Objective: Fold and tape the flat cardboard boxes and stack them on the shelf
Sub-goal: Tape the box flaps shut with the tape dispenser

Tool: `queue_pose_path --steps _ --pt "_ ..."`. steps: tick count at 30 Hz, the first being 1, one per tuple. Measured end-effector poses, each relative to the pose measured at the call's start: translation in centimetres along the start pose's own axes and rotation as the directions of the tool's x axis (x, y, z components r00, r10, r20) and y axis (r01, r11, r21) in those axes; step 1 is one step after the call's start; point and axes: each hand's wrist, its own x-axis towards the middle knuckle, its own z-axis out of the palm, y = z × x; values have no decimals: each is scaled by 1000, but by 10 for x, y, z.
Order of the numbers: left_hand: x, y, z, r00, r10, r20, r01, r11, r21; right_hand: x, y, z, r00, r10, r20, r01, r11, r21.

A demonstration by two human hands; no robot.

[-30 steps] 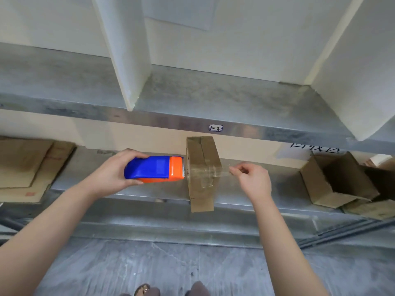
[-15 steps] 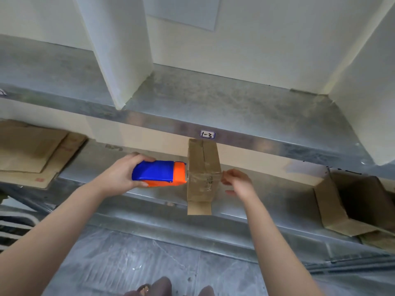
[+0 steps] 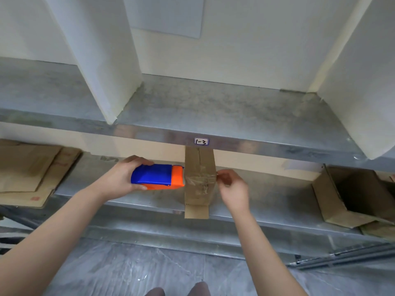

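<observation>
Left hand (image 3: 119,178) in full grip, right hand (image 3: 233,189) in fingertip pinch.

left hand (image 3: 119,178): bare, forearm behind it uncovered
right hand (image 3: 233,189): bare, forearm uncovered
legs or feet (image 3: 197,289): two rounded grey-brown shapes, well below the shelf (image 3: 267,199); which, cannot tell

label (image 3: 201,141) "1-3", upper shelf edge (image 3: 277,149)

Left hand (image 3: 119,178) grips a tape dispenser (image 3: 158,177) at 9 o'clock of a cardboard box (image 3: 199,159) on a shelf (image 3: 277,195); right hand (image 3: 233,186) pinches tape (image 3: 201,180) at 3 o'clock.
</observation>
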Motion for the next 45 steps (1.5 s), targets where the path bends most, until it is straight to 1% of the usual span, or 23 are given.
queue_pose_path --steps 2,3,4,6,8,10,12,13,14,15,17,18,19,21,23,25,30,34,38,40,43,45 --pt "1 -1 1 1000 4 3 -4 1000 -6 0 1 -4 997 32 77 -31 999 -5" --pt "1 -2 1 1000 4 7 -3 1000 -12 0 2 -5 994 50 99 -47 998 -36" --pt "1 -3 1 1000 -1 13 1 1000 -21 0 4 -6 992 67 110 -61 997 -56" --pt "1 -4 3 1000 -7 18 8 999 -34 -2 6 -7 990 87 114 -84 996 -31" --pt "1 -4 5 1000 -15 22 15 999 -38 -5 5 -4 987 114 112 -119 992 43" --pt "2 -5 5 999 -19 31 20 999 -45 -7 3 2 968 194 161 -216 967 136" --pt "3 -6 5 999 -11 38 13 999 -51 -11 1 7 917 306 257 -372 890 265" --pt "3 -6 5 999 -5 39 7 999 -52 -12 1 9 899 334 283 -415 855 311" --pt "4 -7 5 999 -1 41 3 999 -52 -14 1 9 901 341 268 -417 850 321" --pt "4 -8 5 999 3 43 -1 999 -51 -15 1 9 918 333 216 -387 872 301" --pt "5 -9 5 999 6 47 -4 999 -49 -17 1 3 961 265 77 -276 936 218" --pt "5 -8 6 999 8 49 -5 999 -50 -16 1 0 976 209 52 -215 958 191" --pt "6 -7 7 999 11 50 -9 999 -50 -14 0 -3 985 157 69 -167 968 189" --pt "9 -4 9 998 24 53 -21 998 -51 -9 -5 -7 982 85 168 -117 974 193" --pt "12 -2 12 998 32 61 -29 998 -49 -3 -12 -6 969 57 239 -88 989 118" --pt "13 -1 14 997 26 68 -23 999 -43 2 -16 -1 966 79 245 -97 993 66" --pt "2 -13 8 991 -7 136 14 999 -51 5 -12 5 965 124 229 -153 982 114" --pt "-11 -25 -11 991 -20 130 28 998 -59 5 -14 19 955 143 260 -176 979 107" --pt "-13 -26 -15 995 7 104 -1 998 -56 7 -15 21 957 137 255 -166 982 95" --pt "-19 -33 -21 997 7 76 -5 1000 -20 7 -13 19 956 146 254 -174 981 89" --pt "-32 -46 -33 997 -46 61 46 999 1 8 -16 22 955 152 256 -176 982 72" --pt "-29 -44 -30 999 -29 46 28 999 41 7 -17 23 957 145 251 -169 983 76"
